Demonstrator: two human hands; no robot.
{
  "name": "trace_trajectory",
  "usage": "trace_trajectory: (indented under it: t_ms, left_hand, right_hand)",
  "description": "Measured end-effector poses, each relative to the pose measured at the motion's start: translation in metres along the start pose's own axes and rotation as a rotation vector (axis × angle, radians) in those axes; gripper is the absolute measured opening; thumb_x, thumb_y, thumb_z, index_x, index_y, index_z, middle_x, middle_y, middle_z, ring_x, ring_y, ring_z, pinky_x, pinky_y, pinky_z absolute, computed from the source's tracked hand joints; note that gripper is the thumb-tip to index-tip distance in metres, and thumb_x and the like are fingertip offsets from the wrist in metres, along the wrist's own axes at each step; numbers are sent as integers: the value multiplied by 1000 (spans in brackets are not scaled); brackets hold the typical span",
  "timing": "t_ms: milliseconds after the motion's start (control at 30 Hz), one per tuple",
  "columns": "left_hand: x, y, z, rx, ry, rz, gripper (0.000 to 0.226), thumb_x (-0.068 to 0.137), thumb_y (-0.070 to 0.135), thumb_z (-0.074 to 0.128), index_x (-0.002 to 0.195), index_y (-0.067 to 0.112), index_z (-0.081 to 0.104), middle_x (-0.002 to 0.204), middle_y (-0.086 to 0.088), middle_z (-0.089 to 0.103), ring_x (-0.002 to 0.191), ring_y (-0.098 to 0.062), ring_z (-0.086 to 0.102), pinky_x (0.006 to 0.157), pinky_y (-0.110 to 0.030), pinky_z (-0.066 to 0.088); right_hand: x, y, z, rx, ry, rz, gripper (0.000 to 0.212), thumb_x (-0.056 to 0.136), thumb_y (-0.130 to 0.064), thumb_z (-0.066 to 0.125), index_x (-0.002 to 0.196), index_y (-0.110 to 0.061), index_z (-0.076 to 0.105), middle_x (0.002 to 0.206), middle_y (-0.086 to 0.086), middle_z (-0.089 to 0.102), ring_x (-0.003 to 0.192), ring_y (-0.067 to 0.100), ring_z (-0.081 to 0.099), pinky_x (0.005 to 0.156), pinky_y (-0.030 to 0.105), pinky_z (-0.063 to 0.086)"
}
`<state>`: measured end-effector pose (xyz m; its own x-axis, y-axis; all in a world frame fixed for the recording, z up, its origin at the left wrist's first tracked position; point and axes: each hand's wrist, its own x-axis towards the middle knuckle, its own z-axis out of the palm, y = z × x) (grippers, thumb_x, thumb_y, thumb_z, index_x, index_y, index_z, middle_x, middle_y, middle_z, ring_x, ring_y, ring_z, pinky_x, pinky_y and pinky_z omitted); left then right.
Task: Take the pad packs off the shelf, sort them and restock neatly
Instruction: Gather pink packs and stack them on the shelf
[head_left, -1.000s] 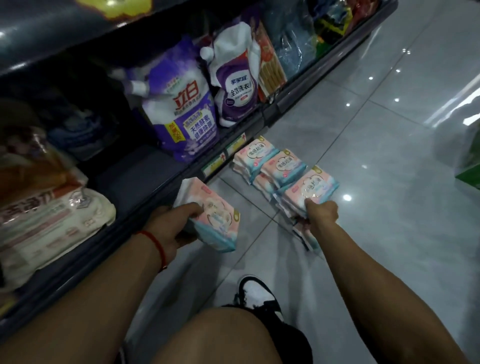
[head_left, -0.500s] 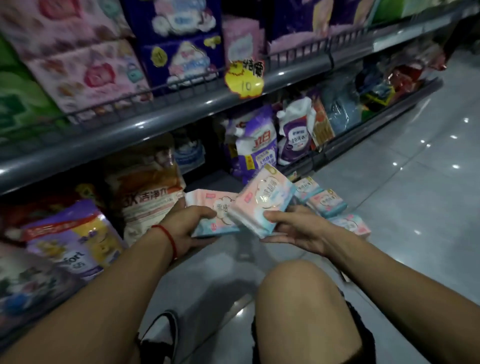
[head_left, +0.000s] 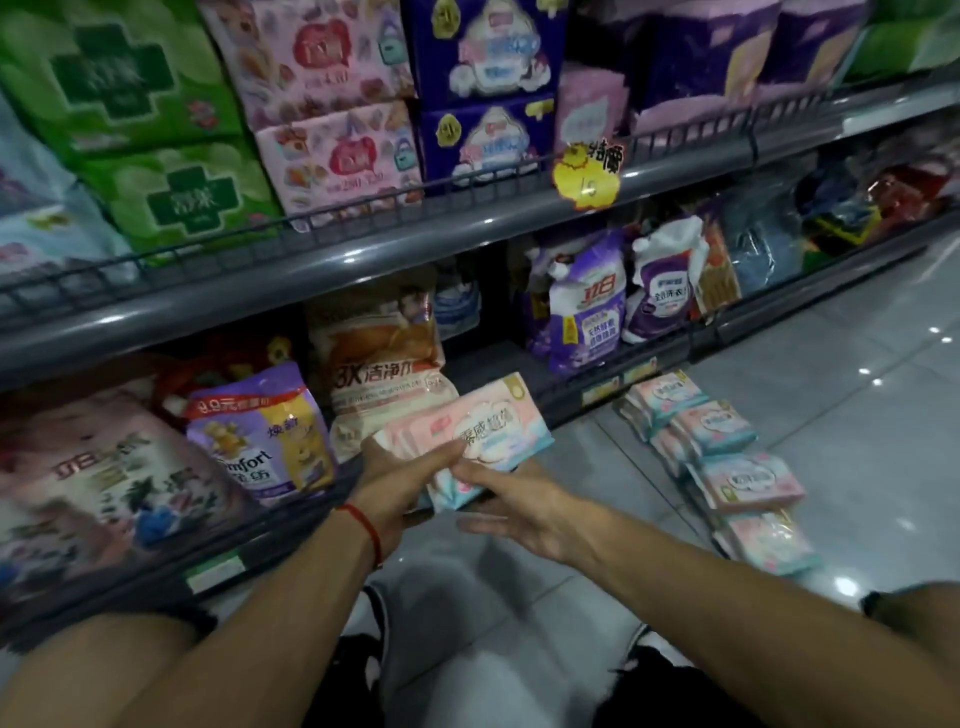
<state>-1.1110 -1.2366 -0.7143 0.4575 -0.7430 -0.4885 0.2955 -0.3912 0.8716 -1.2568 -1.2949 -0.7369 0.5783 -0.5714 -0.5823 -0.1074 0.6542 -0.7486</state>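
Dim store lighting, cool cast. Overhead lamps show as small white glare spots on the glossy grey tiled floor (head_left: 857, 426) and streaks along the rounded grey metal shelf edge (head_left: 395, 249). Lower shelf bay sits in shadow. Motion blur throughout, printing soft. Wide-angle bowing at edges.

Both forearms reach forward from bottom corners, converging mid-frame. Left hand (head_left: 400, 475) back-up, thumb stretched right over top of held pad packs (head_left: 483, 441), fingers hidden beneath; red string bracelet (head_left: 363, 525) round left wrist. Right hand (head_left: 524, 506) palm-up below packs, thumb on near edge, fingers extended leftward, partly blurred. Bare knees at bottom corners.
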Motion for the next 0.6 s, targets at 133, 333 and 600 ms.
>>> trace_trajectory:
  t_ms: [133, 333, 600]
  left_hand:
    - [24, -81, 21, -72, -21, -212, 66, 66, 10, 93, 124, 3, 62, 105, -20, 76, 91, -34, 76, 71, -46, 62]
    - [49, -189, 57, -49, -73, -487, 49, 72, 5, 85, 119, 3, 70, 105, -20, 76, 91, -33, 76, 76, -45, 63]
    - [111, -246, 82, 270, -113, -413, 88, 51, 36, 100, 128, 12, 64, 124, -18, 70, 110, -37, 70, 97, -58, 54]
  right_hand:
    - [1, 66, -59, -3, 109, 186, 46, 85, -40, 81, 116, -10, 68, 108, 15, 76, 98, 30, 73, 92, 52, 59]
    - [-6, 116, -242, -356, 846, 240, 31, 92, -26, 67, 98, 3, 71, 94, 21, 72, 85, 36, 69, 82, 42, 57]
    - [17, 143, -372, -460, 1225, 233, 62, 88, -30, 74, 141, -9, 50, 142, 23, 51, 124, 43, 56, 104, 48, 50]
